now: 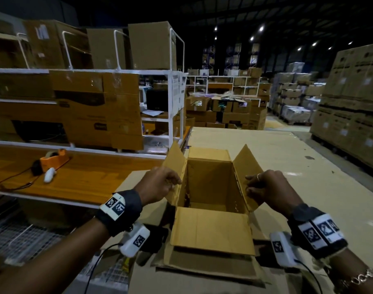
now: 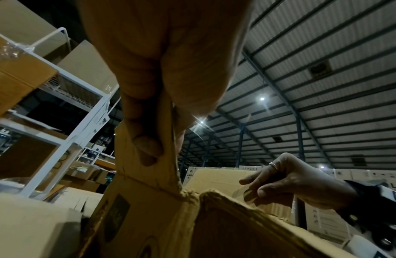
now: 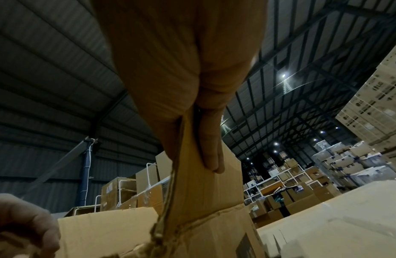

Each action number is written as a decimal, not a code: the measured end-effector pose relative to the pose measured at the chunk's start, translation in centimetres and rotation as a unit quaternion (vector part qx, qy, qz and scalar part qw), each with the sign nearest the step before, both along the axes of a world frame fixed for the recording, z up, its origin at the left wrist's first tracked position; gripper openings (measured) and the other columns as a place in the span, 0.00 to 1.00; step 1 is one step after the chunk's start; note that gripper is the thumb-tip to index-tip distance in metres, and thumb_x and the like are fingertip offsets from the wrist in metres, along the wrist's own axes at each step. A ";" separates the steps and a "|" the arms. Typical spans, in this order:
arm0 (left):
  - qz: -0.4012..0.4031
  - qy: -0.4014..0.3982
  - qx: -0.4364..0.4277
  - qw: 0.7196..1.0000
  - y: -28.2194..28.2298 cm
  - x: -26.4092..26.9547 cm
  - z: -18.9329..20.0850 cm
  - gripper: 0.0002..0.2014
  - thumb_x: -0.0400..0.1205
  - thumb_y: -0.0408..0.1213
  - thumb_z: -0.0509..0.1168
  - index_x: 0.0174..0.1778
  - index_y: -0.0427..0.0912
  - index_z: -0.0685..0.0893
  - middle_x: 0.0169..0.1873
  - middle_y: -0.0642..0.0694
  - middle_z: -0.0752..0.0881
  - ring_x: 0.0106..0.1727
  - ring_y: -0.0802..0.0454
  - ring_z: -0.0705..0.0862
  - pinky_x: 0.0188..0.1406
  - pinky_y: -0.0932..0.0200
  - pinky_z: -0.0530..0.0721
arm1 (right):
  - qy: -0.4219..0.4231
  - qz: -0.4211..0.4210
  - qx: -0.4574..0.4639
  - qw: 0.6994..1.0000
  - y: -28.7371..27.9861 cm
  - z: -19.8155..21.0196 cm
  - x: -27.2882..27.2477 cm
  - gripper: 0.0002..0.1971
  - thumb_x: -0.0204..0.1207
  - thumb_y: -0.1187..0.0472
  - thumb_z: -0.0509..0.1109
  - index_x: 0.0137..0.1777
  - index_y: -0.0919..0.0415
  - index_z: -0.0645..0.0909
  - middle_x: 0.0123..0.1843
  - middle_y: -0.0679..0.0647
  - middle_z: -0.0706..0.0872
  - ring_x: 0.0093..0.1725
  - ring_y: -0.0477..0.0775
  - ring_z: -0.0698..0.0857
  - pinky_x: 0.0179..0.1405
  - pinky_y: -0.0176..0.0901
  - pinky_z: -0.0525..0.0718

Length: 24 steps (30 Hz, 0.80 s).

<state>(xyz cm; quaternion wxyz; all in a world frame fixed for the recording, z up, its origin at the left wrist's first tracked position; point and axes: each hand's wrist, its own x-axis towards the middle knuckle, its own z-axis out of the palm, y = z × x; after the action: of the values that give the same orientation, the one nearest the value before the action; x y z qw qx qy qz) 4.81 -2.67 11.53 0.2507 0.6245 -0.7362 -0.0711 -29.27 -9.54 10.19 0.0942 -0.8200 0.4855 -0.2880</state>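
An empty brown cardboard box [image 1: 211, 183] stands open on a cardboard-covered table, its flaps spread. My left hand [image 1: 160, 184] pinches the left side flap [image 1: 175, 164] near its front edge; the left wrist view shows the thumb [image 2: 146, 148] on the flap's outer face [image 2: 135, 171]. My right hand [image 1: 266, 187] pinches the right side flap [image 1: 248, 164], and in the right wrist view its fingers [image 3: 211, 153] lie flat on the flap's outer face [image 3: 208, 188]. The near flap [image 1: 211, 228] hangs towards me and the far flap [image 1: 208, 153] lies back.
An orange tape dispenser [image 1: 53, 159] and a white handheld scanner [image 1: 48, 175] with a black cable lie on the wooden bench [image 1: 85, 177] at left. White racks [image 1: 177, 81] hold cartons behind it. Stacked pallets of boxes [image 1: 351, 98] stand at right. Flattened cardboard [image 1: 202, 266] lies under the box.
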 end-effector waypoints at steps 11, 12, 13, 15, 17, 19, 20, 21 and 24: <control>0.036 0.039 -0.009 0.999 0.8 2.2 -3.3 0.10 0.81 0.46 0.74 0.56 0.64 0.87 0.63 0.59 0.85 0.68 0.54 0.82 0.68 0.50 0.81 | -0.076 -0.029 0.014 0.997 1.2 -3.3 -2.1 0.09 0.74 0.60 0.80 0.54 0.55 0.92 0.62 0.53 0.91 0.57 0.43 0.89 0.50 0.47 0.92; 0.056 -0.021 0.005 0.998 1.0 2.1 -3.3 0.12 0.81 0.52 0.72 0.60 0.66 0.85 0.71 0.59 0.82 0.76 0.48 0.76 0.74 0.44 0.75 | -0.060 -0.039 0.018 0.997 1.4 -3.3 -2.0 0.10 0.75 0.57 0.80 0.56 0.55 0.91 0.67 0.54 0.89 0.63 0.45 0.87 0.56 0.51 0.91; 0.087 -0.090 0.031 0.992 1.3 1.8 -3.1 0.16 0.81 0.58 0.69 0.65 0.67 0.83 0.78 0.59 0.75 0.83 0.42 0.66 0.80 0.38 0.67 | -0.024 -0.058 0.021 0.998 1.7 -3.3 -1.9 0.12 0.76 0.53 0.78 0.58 0.53 0.90 0.73 0.54 0.84 0.69 0.50 0.83 0.63 0.58 0.87; 0.120 -0.198 0.061 0.971 1.4 0.8 -2.8 0.25 0.81 0.67 0.62 0.73 0.66 0.78 0.86 0.58 0.60 0.89 0.36 0.47 0.82 0.27 0.47 | 0.119 -0.133 0.013 0.984 2.5 -2.8 -1.3 0.14 0.79 0.43 0.73 0.59 0.48 0.88 0.83 0.51 0.72 0.82 0.61 0.70 0.76 0.73 0.69; 0.106 -0.240 0.061 0.963 1.3 -0.6 -2.4 0.31 0.80 0.72 0.56 0.78 0.66 0.74 0.89 0.55 0.54 0.89 0.35 0.40 0.82 0.24 0.39 | 0.217 -0.178 -0.010 0.960 3.0 -2.3 -0.4 0.20 0.79 0.35 0.67 0.62 0.45 0.85 0.87 0.52 0.64 0.86 0.65 0.61 0.79 0.78 0.55; 0.080 -0.212 0.080 0.971 0.8 -1.6 -2.4 0.33 0.80 0.74 0.55 0.80 0.66 0.71 0.89 0.53 0.54 0.89 0.37 0.40 0.84 0.27 0.38 | 0.204 -0.152 -0.004 0.967 3.1 -2.3 0.8 0.29 0.79 0.32 0.64 0.73 0.47 0.79 0.87 0.56 0.63 0.87 0.63 0.59 0.82 0.71 0.56; 0.072 -0.191 0.098 0.974 0.5 -1.9 -2.5 0.34 0.79 0.74 0.55 0.81 0.66 0.70 0.89 0.53 0.54 0.89 0.38 0.42 0.84 0.28 0.39 | 0.187 -0.131 0.015 0.973 3.1 -2.4 1.3 0.31 0.78 0.31 0.64 0.76 0.47 0.77 0.87 0.56 0.64 0.87 0.63 0.59 0.82 0.67 0.59; 0.065 -0.177 0.118 0.975 0.3 -2.2 -2.7 0.35 0.79 0.75 0.56 0.82 0.66 0.68 0.89 0.53 0.55 0.89 0.39 0.43 0.84 0.29 0.39 | 0.186 -0.117 0.033 0.975 3.0 -2.8 1.8 0.32 0.78 0.31 0.65 0.77 0.48 0.76 0.85 0.57 0.66 0.85 0.63 0.62 0.81 0.64 0.63; 0.051 -0.142 0.169 0.974 0.1 -2.4 -4.0 0.41 0.76 0.78 0.54 0.84 0.65 0.65 0.89 0.53 0.54 0.89 0.40 0.47 0.84 0.31 0.43 | 0.214 -0.092 0.069 0.970 2.4 -3.4 2.3 0.24 0.77 0.32 0.66 0.65 0.48 0.78 0.68 0.53 0.80 0.70 0.59 0.78 0.67 0.59 0.80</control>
<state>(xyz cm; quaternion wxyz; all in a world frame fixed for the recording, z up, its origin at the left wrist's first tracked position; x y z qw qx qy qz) 2.41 -2.53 7.58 0.0377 0.6985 -0.7087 -0.0919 -26.96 -7.18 6.79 0.0180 -0.8060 0.5863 -0.0792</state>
